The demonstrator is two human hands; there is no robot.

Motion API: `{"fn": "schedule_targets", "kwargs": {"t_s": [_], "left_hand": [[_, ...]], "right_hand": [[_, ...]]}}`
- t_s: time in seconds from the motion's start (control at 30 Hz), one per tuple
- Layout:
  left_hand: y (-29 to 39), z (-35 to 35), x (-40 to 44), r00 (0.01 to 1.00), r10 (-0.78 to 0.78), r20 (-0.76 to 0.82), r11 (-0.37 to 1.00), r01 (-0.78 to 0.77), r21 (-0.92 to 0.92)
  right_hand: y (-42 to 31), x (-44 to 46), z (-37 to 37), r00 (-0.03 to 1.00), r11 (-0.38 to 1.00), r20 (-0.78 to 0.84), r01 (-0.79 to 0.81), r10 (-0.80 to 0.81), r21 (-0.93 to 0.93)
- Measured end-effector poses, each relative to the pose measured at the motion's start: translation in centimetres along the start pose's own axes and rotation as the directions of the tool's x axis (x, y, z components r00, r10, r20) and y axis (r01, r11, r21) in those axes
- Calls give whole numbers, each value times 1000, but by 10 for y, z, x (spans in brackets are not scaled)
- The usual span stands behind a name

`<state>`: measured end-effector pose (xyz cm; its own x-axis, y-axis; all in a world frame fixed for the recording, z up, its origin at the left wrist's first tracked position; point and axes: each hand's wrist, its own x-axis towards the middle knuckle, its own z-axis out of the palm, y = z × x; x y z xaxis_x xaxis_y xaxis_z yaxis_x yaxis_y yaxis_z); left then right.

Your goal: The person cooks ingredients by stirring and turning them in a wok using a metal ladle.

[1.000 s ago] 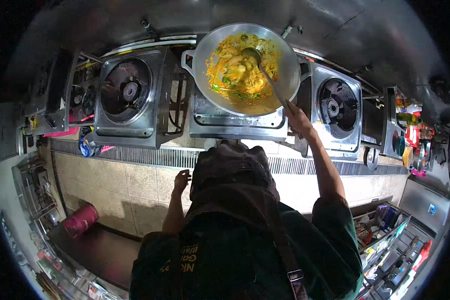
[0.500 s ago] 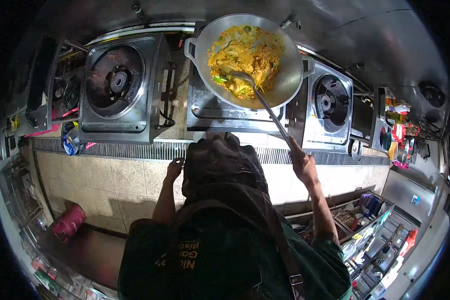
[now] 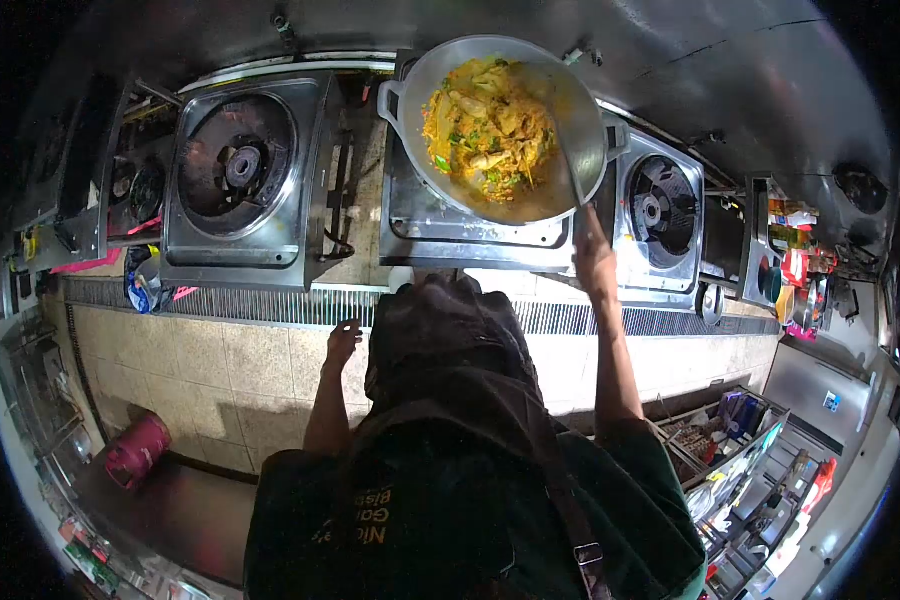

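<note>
A large metal wok [image 3: 425,85] with two loop handles rests on the middle burner stand [image 3: 450,240]. Yellow-orange food [image 3: 490,125] with green pieces fills its centre. My right hand [image 3: 596,262] is wrapped round the handle of a long ladle [image 3: 572,165], beyond the wok's near right rim. The ladle lies along the right side of the food; its bowl end is blurred. My left hand [image 3: 344,343] hangs low beside the dark apron [image 3: 450,340], fingers slightly curled and apart, holding nothing.
Burners stand to the left [image 3: 242,167] and right [image 3: 662,205] of the wok. A floor grate [image 3: 230,303] runs below them. A pink cylinder [image 3: 138,450] lies at the lower left, and a loaded rack [image 3: 715,440] stands at the lower right.
My right hand has moved up toward the wok's right rim, and the ladle has swung from the food's near side to its right. The food has shifted in the wok.
</note>
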<state>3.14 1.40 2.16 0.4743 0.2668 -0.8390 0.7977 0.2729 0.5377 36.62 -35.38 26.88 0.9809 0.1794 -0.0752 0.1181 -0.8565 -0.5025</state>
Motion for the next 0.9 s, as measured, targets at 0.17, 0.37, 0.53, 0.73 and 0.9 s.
{"fn": "schedule_targets", "kwargs": {"t_s": [0.17,0.37,0.53,0.73,0.9], "left_hand": [[-20,9,-22,1000,-8,-24,1000,9,26],[-58,22,-23,1000,14,-3,999,-14,46],[-48,38,-31,989,149,12,982,-149,117],[-31,55,-22,974,225,16,974,-225,-9],[-24,63,-16,982,188,-34,960,-177,218]], "right_hand": [[52,44,-2,995,988,-54,80,-88,-134],[8,35,3,903,861,428,-178,-49,476],[-10,13,-13,828,761,546,-433,124,484],[-1,0,-24,883,792,464,-233,-71,564],[0,9,-10,942,956,225,202,-249,212]]}}
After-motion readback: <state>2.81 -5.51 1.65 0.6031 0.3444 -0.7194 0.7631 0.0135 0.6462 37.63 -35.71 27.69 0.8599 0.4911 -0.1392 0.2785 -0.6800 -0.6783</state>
